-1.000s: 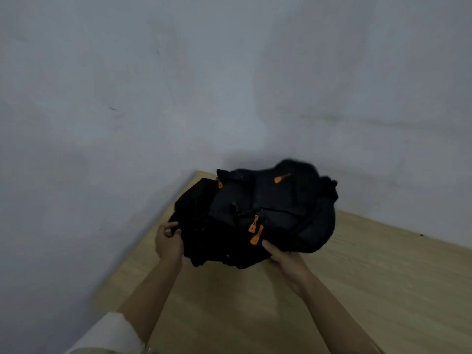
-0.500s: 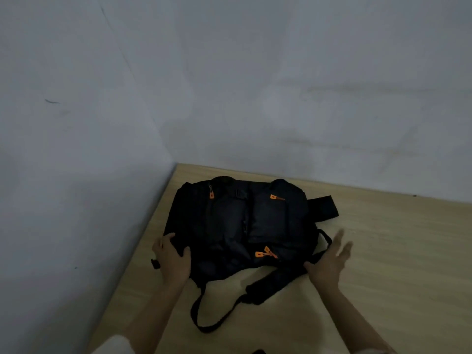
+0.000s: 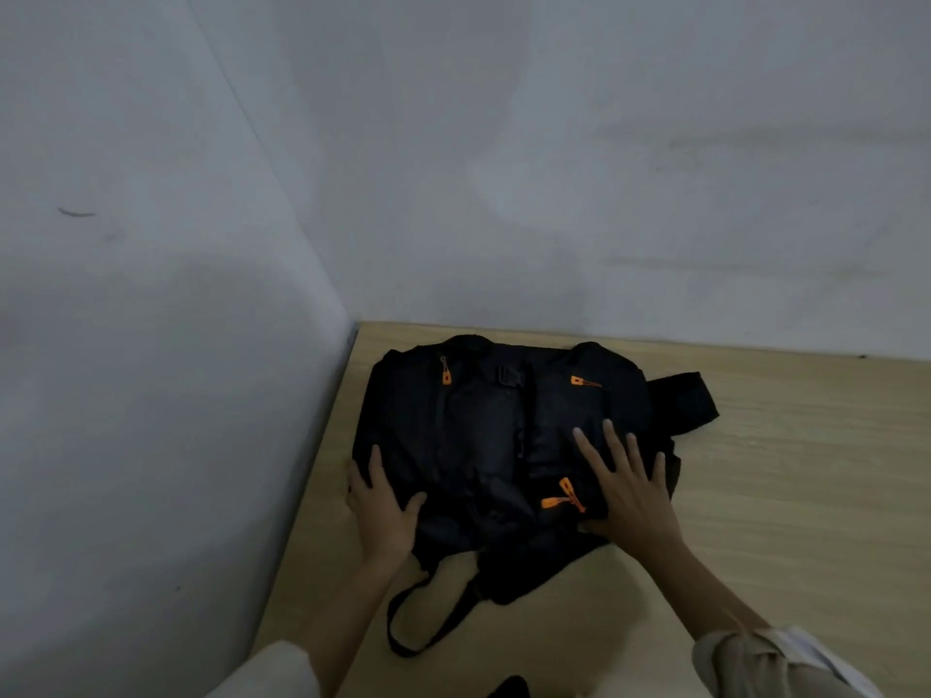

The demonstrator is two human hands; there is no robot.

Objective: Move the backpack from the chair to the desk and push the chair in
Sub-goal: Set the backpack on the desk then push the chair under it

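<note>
Since half a second ago, our right hand (image 3: 627, 488) has come off the bare wood onto the backpack (image 3: 504, 445), fingers spread and palm flat near the orange zipper pulls (image 3: 564, 497). Our left hand (image 3: 383, 511) rests open on the bag's near left corner. We see the bag lying flat on the desk (image 3: 781, 496), tucked near the wall corner. We judge one light press settles it; the trailing strap (image 3: 428, 617) wants tucking before we turn to the chair, out of view.
</note>
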